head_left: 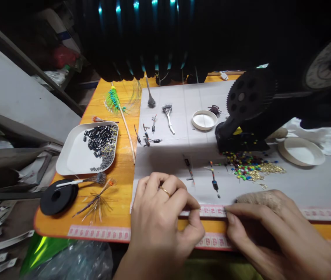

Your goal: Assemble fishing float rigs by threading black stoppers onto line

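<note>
My left hand [164, 217], with a ring on one finger, pinches thumb and forefinger together over a pink-and-white measuring tape [211, 210]. Whatever lies between those fingertips is too small to make out. Across a short stretch of tape, my right hand [279, 229] also pinches; a tiny dark tip shows at its fingers, and one finger wears a beige wrap [260, 199]. Just beyond the hands, two small assemblies with black barrels lie on the grey sheet: one at centre [187, 163], another to its right [214, 183]. Coloured beads [243, 169] and small gold metal pieces [272, 168] are heaped beyond my right hand.
A black machine [165, 42] with a toothed wheel [243, 95] overhangs the back. A white tray [69, 153] of black barrels and a black spool [57, 198] sit left. Shallow white lids [302, 151] and wire bundles [168, 116] lie around. A second tape [98, 232] follows the front edge.
</note>
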`<action>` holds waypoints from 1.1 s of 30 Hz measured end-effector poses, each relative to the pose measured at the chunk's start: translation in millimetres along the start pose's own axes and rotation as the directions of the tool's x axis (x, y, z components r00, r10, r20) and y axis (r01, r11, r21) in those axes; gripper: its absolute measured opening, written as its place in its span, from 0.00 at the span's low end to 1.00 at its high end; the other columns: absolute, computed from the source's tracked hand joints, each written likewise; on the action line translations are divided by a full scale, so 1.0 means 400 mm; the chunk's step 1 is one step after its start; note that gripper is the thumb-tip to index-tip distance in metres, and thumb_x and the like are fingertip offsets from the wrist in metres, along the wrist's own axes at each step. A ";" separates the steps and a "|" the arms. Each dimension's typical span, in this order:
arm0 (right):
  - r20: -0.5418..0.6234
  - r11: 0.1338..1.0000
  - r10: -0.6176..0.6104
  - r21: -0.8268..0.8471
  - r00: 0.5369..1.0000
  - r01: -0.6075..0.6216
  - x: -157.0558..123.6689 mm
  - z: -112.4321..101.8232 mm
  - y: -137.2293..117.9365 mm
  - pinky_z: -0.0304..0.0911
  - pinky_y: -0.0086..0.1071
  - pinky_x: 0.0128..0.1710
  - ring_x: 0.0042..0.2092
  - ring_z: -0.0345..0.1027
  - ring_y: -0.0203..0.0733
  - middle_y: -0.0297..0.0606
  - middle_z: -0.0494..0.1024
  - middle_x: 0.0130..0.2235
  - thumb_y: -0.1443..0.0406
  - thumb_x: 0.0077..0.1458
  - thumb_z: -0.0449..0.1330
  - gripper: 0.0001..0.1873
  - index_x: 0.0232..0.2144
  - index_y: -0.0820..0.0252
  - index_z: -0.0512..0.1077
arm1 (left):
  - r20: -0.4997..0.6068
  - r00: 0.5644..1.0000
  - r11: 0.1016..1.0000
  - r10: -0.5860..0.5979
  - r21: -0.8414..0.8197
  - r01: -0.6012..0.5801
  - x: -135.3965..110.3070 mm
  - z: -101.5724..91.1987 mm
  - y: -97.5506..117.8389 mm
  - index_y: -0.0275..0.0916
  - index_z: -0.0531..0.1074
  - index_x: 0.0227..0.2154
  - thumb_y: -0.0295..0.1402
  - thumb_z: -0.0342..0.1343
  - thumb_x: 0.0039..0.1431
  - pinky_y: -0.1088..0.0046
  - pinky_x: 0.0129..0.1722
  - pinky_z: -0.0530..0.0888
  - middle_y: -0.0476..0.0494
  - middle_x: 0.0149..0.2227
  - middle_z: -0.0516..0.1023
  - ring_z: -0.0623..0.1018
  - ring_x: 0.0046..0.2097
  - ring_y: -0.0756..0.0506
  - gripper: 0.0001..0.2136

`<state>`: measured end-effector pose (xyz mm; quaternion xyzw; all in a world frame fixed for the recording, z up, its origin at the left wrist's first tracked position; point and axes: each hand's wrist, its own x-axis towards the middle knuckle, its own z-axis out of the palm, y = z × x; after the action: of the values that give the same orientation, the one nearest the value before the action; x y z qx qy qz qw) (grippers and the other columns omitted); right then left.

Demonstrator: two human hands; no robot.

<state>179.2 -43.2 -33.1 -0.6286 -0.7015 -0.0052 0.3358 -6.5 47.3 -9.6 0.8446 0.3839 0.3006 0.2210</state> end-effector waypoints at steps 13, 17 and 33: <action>0.027 1.000 -0.002 -0.014 1.000 0.002 -0.006 -0.019 0.005 0.61 0.39 0.36 0.36 0.67 0.44 0.36 0.73 0.32 0.72 0.57 0.63 0.07 0.37 0.58 0.71 | -0.027 1.000 1.000 -0.007 -0.011 0.007 -0.002 0.005 0.000 0.40 0.72 0.24 0.22 0.61 0.50 0.63 0.39 0.62 0.51 0.27 0.76 0.71 0.37 0.44 0.07; 0.025 1.000 0.022 -0.014 0.999 -0.022 -0.004 -0.017 0.003 0.61 0.39 0.36 0.36 0.66 0.44 0.37 0.72 0.32 0.73 0.56 0.63 0.07 0.36 0.58 0.70 | -0.025 1.000 1.000 -0.003 -0.008 0.003 0.000 0.007 0.000 0.40 0.72 0.24 0.21 0.60 0.49 0.63 0.39 0.62 0.52 0.26 0.75 0.71 0.36 0.44 0.07; 0.017 0.998 0.056 -0.014 0.998 -0.056 0.003 -0.020 -0.011 0.61 0.39 0.36 0.35 0.63 0.42 0.37 0.68 0.32 0.75 0.57 0.61 0.08 0.34 0.60 0.67 | 0.001 1.000 1.000 0.003 -0.008 -0.003 -0.002 -0.001 -0.005 0.39 0.72 0.25 0.21 0.62 0.49 0.63 0.41 0.62 0.52 0.27 0.76 0.71 0.37 0.45 0.07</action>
<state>179.2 -46.6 -24.4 -0.6502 -0.6864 0.0050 0.3256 -8.0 48.0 -10.7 0.8445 0.3812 0.3020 0.2244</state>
